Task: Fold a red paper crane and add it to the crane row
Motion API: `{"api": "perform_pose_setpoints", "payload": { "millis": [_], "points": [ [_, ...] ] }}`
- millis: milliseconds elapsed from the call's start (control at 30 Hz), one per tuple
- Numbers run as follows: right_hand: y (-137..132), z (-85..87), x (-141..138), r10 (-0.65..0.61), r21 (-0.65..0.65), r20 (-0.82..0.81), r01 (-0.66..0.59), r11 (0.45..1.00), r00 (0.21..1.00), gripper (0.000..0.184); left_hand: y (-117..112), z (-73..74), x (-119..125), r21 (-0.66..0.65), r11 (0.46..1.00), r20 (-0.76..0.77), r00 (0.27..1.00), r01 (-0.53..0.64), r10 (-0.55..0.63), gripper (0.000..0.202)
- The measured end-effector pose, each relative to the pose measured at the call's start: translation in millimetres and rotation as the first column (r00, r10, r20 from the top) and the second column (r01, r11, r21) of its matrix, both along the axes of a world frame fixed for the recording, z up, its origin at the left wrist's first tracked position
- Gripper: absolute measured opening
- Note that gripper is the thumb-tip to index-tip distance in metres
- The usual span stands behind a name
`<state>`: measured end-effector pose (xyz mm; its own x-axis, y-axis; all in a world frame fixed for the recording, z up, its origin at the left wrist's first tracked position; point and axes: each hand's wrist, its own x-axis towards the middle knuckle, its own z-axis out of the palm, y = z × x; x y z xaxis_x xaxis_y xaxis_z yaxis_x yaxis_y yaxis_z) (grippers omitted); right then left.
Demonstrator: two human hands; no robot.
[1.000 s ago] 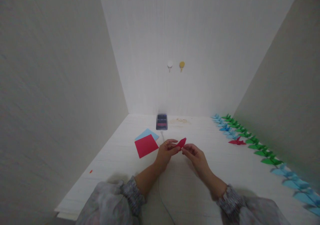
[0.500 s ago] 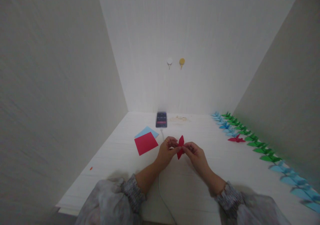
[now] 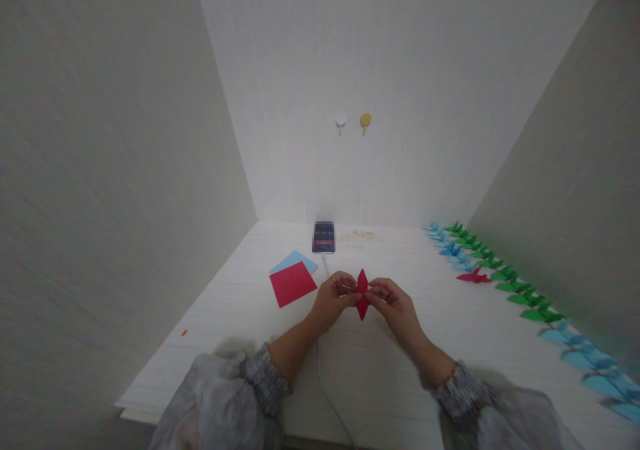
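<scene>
A small folded piece of red paper (image 3: 363, 309), pointed at both ends, stands nearly upright between my two hands over the white table. My left hand (image 3: 334, 303) pinches its middle from the left, with thumb and fingers closed on it and a ring on one finger. From the right, the thumb and fingers of my right hand (image 3: 393, 301) are closed on the same spot. Left of my hands lie a flat red paper sheet (image 3: 293, 285) and, partly under it, a light blue sheet (image 3: 295, 261).
Rows of folded paper cranes, green (image 3: 527, 300) and light blue (image 3: 600, 363), run along the right wall, with one red crane (image 3: 474, 277) beside them. A phone (image 3: 324, 237) with a white cable (image 3: 323, 383) lies at the back. An orange scrap (image 3: 184, 333) is at left.
The folded red paper has turned slightly more upright between my fingers. Both hands keep their hold. The whole view has shifted very slightly.
</scene>
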<state>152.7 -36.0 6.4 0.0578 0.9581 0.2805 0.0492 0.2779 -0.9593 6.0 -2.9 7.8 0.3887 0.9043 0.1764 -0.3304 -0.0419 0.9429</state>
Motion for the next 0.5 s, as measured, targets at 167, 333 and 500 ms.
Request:
{"api": "perform_pose_setpoints", "payload": {
  "millis": [167, 333, 500],
  "points": [
    [0.5, 0.6, 1.1, 0.016, -0.001, 0.02, -0.016, 1.0, 1.0, 0.022, -0.6, 1.2, -0.1, -0.012, 1.0, 0.013, 1.0, 0.013, -0.013, 0.03],
    [1.0, 1.1, 2.0, 0.08, -0.037, -0.072, -0.082, 0.996, 0.994, 0.019, -1.3, 1.1, 0.5, -0.043, 0.998, 0.068, 0.996, 0.053, -0.05, 0.03],
    [0.2, 3.4, 1.2, 0.11, -0.063, -0.153, -0.12, 0.991, 0.982, 0.013, -1.0, 2.4, 0.3, -0.102, 0.991, 0.077, 0.994, 0.081, -0.074, 0.028]
  ]
}}
